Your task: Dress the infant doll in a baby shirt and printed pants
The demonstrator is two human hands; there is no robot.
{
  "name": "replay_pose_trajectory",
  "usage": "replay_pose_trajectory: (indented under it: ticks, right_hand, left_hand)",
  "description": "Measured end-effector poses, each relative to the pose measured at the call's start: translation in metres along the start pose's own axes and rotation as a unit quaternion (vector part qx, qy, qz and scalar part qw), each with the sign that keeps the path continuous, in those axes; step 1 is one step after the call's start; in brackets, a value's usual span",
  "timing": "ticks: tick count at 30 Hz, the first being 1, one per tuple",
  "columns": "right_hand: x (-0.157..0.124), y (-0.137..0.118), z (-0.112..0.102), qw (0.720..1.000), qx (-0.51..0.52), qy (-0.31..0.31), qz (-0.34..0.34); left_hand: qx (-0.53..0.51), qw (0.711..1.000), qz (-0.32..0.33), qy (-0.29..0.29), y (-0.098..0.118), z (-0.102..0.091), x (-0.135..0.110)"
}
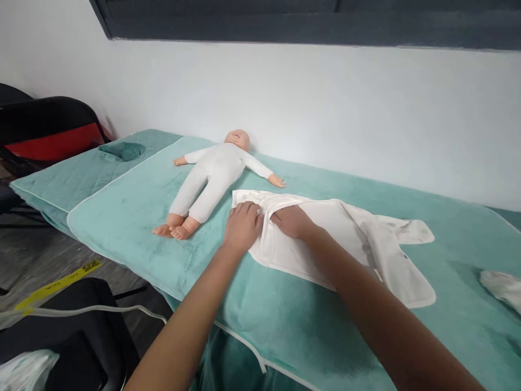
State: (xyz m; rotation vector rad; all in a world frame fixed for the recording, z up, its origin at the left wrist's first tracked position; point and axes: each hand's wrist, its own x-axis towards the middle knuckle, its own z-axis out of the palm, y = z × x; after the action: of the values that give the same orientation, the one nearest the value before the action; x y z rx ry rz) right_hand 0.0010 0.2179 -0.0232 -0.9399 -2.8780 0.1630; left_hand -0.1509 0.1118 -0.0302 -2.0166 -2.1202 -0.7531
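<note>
A white baby shirt [317, 217] with a faint print lies spread on its back, open, on the green bed cover [325, 326]. My left hand [245, 225] is closed over the cloth at its left end, apparently a sleeve. Beside it, my right hand [293, 221] reaches in under a fold of the same shirt; the fold hides its fingertips, so their grip does not show. Just up and left of my hands, a baby doll [220, 163] in a white body suit rests face up, arms spread and feet bare. Neither hand touches the doll.
A white wall [325, 108] runs along the bed's far side. Another small piece of cloth [504, 288] lies at the right. On the left stand a black and red chair [52, 136] and a black seat [81, 326] holding a white packet [28, 369]. A pale cable [93, 309] crosses there.
</note>
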Motion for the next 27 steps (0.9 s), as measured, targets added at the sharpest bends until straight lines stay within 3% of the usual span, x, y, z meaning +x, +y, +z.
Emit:
replay_pose_trajectory:
  ticks: [5, 11, 16, 20, 24, 27]
  right_hand:
    - [0.009, 0.003, 0.001, 1.0, 0.019, 0.015, 0.005]
    - [0.006, 0.008, 0.004, 0.998, 0.049, 0.027, 0.005]
    - [0.003, 0.009, 0.006, 0.995, 0.083, 0.043, 0.022]
    - [0.0, 0.011, 0.005, 0.991, 0.122, 0.052, 0.033]
    - [-0.005, 0.014, 0.001, 0.986, 0.158, 0.052, 0.033]
    - [-0.008, 0.016, -0.001, 0.967, 0.246, 0.058, 0.037]
  left_hand:
    - [0.03, 0.999, 0.017, -0.025, 0.01, -0.002, -0.013]
    - [0.023, 0.993, -0.109, 0.036, 0.007, 0.001, -0.014]
    - [0.034, 0.99, -0.129, 0.051, 0.002, 0.006, -0.013]
    - [0.034, 0.976, -0.199, 0.078, 0.003, 0.004, -0.013]
    - [0.024, 0.969, -0.238, 0.068, -0.001, 0.0, -0.008]
    - [0.005, 0.965, -0.257, 0.048, -0.011, -0.002, 0.001]
